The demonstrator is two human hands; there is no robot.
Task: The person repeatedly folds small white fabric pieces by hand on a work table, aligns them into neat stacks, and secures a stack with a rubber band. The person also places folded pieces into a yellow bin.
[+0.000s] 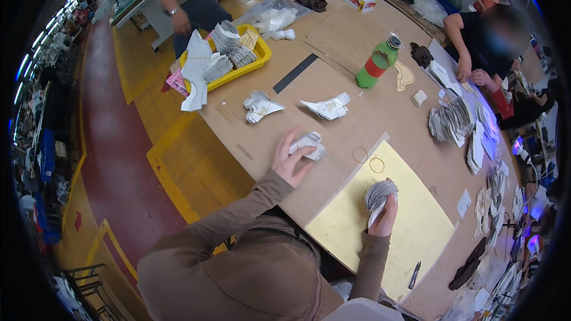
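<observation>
Here the left hand (289, 160) lies spread on the brown cardboard table (333, 41), its fingers curling over a small white bundle of cut pieces (309, 144) without yet lifting it; the grip looks loose, more a cover than a pinch. To take that bundle cleanly, I would judge that the fingers should close under its far edge so the folded pieces come up together and do not fan apart. Just right of it two rubber bands (369, 159) lie on the cardboard at the corner of the yellow cutting mat (416, 232), touching neither hand. Further right, the right hand (385, 217) is closed around a thick grey-white stack of pieces (378, 195), held upright over the mat with its edges showing like pages. That stack seems tight enough, but squaring it against the mat would keep the edges flush before anything is added. Beyond, two more white bundles (295, 107) sit apart on the table, with a green bottle (377, 62) standing behind and further stacks (452, 120) near another person's hands at the far right.
</observation>
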